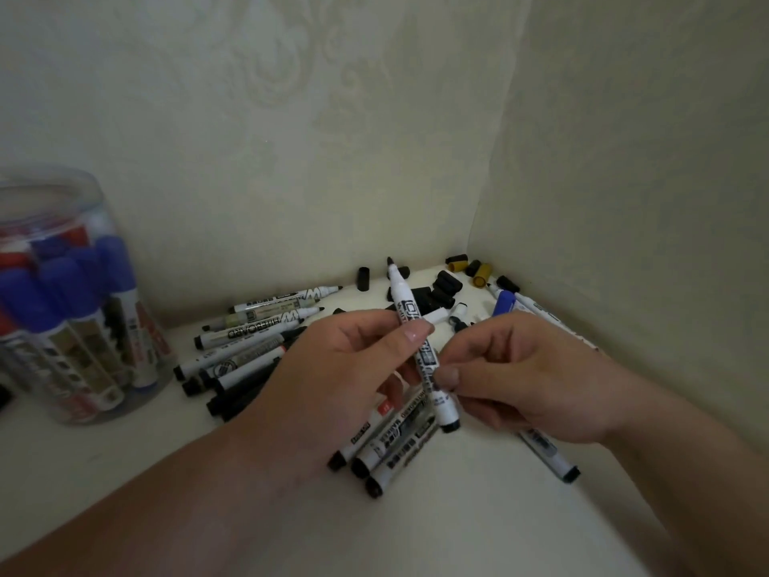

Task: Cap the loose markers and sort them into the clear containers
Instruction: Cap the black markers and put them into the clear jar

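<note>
We are working at a white bench (478,526) tucked into a corner. At its left a clear container (75,310) is standing upright, holding capped blue and red markers. Loose markers (249,347) are lying in a heap between the container and our hands, with more showing beneath the hands.

Our left hand (333,368) is curling round the middle of one uncapped marker (404,301), thumb pressing on the barrel. Our right hand (537,376) is pinching the same marker lower down, near its black end. The marker is pointing tip-up, raised above the heap.

Loose caps (441,291) are lying in the corner beyond, apart from both hands.

We are judging the marker light, stiff and rather smooth. That makes a mid-barrel grip best, clear of the inky tip, while the cap is going to need a straight, firm push.
</note>
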Demonstrator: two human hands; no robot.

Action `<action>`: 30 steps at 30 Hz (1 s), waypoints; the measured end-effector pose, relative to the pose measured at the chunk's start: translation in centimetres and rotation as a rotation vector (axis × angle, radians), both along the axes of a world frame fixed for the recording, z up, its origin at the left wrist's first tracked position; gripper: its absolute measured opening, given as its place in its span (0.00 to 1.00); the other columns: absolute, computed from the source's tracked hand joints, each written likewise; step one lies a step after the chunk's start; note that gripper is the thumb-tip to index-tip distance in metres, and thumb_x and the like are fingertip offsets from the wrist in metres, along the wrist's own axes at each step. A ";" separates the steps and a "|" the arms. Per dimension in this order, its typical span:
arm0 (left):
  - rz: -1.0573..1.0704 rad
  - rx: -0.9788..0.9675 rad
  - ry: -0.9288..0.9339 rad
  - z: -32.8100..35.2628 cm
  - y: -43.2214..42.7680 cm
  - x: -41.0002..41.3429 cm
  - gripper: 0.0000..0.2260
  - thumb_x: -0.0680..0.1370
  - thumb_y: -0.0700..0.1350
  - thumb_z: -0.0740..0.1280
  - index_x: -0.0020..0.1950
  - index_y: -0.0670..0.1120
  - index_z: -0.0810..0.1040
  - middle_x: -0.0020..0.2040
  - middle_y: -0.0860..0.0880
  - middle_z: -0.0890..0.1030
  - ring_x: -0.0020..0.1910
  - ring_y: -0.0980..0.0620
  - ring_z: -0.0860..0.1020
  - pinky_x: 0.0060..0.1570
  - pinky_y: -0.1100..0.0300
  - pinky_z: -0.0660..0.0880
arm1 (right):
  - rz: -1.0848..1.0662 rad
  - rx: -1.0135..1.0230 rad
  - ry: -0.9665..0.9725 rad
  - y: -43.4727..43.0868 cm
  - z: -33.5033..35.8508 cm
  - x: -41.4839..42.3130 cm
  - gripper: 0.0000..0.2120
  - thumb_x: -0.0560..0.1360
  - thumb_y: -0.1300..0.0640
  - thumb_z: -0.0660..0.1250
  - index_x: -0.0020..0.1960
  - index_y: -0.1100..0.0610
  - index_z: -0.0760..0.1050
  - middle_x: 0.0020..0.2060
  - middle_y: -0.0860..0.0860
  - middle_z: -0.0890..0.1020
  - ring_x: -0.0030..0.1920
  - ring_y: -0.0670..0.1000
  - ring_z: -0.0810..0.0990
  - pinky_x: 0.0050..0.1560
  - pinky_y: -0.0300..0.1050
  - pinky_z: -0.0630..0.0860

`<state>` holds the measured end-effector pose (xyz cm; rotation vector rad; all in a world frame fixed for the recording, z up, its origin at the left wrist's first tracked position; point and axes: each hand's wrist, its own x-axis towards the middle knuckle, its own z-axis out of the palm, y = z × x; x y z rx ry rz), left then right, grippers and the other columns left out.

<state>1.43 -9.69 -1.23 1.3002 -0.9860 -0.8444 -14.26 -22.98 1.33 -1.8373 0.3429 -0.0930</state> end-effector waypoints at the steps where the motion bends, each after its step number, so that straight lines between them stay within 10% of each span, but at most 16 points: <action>1: 0.015 -0.013 0.067 -0.2 -0.1 0.2 0.13 0.71 0.53 0.69 0.47 0.48 0.87 0.43 0.41 0.85 0.38 0.47 0.80 0.43 0.51 0.78 | -0.024 -0.018 -0.020 0.1 0.1 0.1 0.12 0.75 0.53 0.72 0.45 0.62 0.83 0.25 0.56 0.76 0.21 0.46 0.66 0.23 0.35 0.64; 12: 0.465 -0.073 0.044 -0.4 -0.8 3.2 0.11 0.84 0.51 0.61 0.54 0.56 0.83 0.31 0.47 0.74 0.27 0.50 0.71 0.30 0.54 0.73 | -0.589 -0.692 0.127 -3.2 -1.4 0.8 0.04 0.77 0.53 0.70 0.45 0.46 0.82 0.34 0.39 0.81 0.35 0.38 0.78 0.33 0.28 0.72; 21: 0.349 -0.017 -0.010 -1.0 -1.0 2.7 0.19 0.84 0.50 0.60 0.38 0.41 0.75 0.32 0.43 0.66 0.28 0.50 0.61 0.28 0.59 0.60 | -0.441 -1.109 0.424 -8.9 1.6 8.7 0.09 0.79 0.59 0.63 0.54 0.53 0.82 0.48 0.51 0.81 0.47 0.54 0.80 0.48 0.47 0.79; 30: 0.239 -0.054 0.147 -0.5 -0.8 1.9 0.12 0.85 0.45 0.60 0.47 0.47 0.81 0.35 0.48 0.78 0.30 0.52 0.72 0.28 0.61 0.72 | -0.346 -1.227 0.778 -10.6 1.1 13.2 0.13 0.76 0.58 0.69 0.35 0.59 0.72 0.31 0.52 0.71 0.31 0.50 0.71 0.27 0.40 0.66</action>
